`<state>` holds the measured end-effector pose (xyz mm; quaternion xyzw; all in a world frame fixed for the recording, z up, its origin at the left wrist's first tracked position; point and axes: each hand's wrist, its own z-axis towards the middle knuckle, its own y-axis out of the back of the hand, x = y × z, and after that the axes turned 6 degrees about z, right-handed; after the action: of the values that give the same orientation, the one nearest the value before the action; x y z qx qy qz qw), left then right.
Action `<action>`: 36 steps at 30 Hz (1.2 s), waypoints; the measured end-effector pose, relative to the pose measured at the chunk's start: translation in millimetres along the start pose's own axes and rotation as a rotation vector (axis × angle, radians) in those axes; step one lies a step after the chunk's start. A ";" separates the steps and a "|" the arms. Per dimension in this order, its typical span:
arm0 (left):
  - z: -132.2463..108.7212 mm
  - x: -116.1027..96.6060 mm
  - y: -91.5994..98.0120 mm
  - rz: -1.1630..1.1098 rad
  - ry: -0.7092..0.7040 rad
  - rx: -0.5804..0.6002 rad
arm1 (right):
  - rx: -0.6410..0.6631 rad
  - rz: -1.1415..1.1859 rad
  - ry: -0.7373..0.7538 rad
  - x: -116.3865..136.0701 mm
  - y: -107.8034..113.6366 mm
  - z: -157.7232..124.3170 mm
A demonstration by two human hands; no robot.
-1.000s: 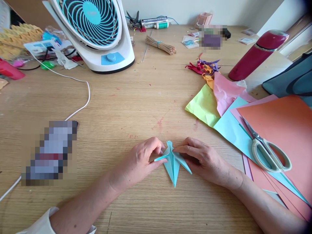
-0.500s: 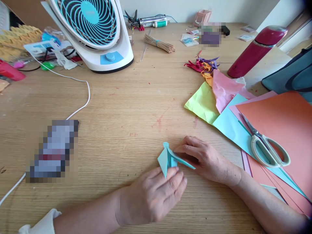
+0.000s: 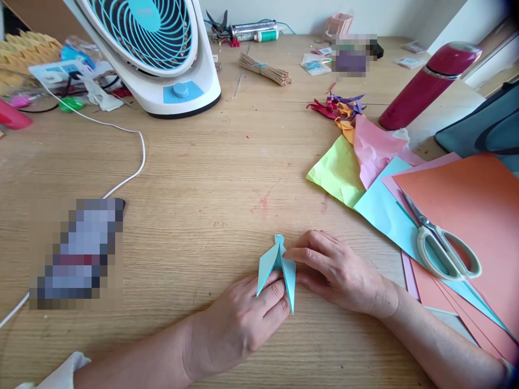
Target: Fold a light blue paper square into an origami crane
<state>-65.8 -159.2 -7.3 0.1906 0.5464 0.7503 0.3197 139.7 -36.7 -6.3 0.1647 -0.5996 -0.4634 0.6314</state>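
A small light-blue piece of folded paper [image 3: 266, 266] is between my hands, its narrow tip pointing away from me and two pointed flaps hanging toward me. My left hand [image 3: 247, 319] grips it from the near side, the fingers tucked beneath the flaps and partly hidden. From the right, my right hand [image 3: 340, 270] pinches the upper edge of the right flap between bent fingers; its thumb is mostly covered.
Scissors [image 3: 440, 237] lie on stacked coloured sheets [image 3: 478, 205] at right, near a yellow-green sheet [image 3: 336, 170] and a red flask [image 3: 430, 86]. A phone [image 3: 81, 248] with a white cable lies left; a fan [image 3: 182, 100] stands behind. Bundled sticks [image 3: 265, 69] lie farther back.
The right flap has swung from pointing right to pointing toward me. My right hand has shifted slightly left, and my left fingers have slid under the flaps.
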 end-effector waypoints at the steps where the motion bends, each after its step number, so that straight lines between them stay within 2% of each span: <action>1: -0.4 0.3 0.6 -0.024 -0.005 0.005 | -0.002 0.005 0.016 0.2 -0.9 0.1; 4: -1.8 0.1 2.0 -0.061 0.014 0.021 | -0.004 0.040 0.037 0.2 -2.5 -0.1; 9: -4.5 0.3 2.7 -0.047 0.003 0.009 | -0.008 0.159 -0.024 -3.0 -1.4 0.3; 14: -7.5 2.3 4.2 -0.021 -0.012 0.065 | -0.035 0.213 -0.084 -4.4 -1.1 2.2; 22: -9.9 2.8 3.2 0.013 -0.035 0.089 | -0.155 0.128 -0.179 -0.9 -6.3 4.9; 32: -8.8 4.1 5.5 0.066 -0.062 0.089 | -0.234 0.110 -0.354 1.1 -14.6 12.5; 36: -7.1 6.3 7.0 0.081 -0.082 0.065 | -0.253 0.053 -0.355 3.2 -15.5 14.5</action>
<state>-76.7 -161.2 -3.5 0.2532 0.5488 0.7360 0.3049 120.1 -42.2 -12.9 -0.0158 -0.6427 -0.5398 0.5434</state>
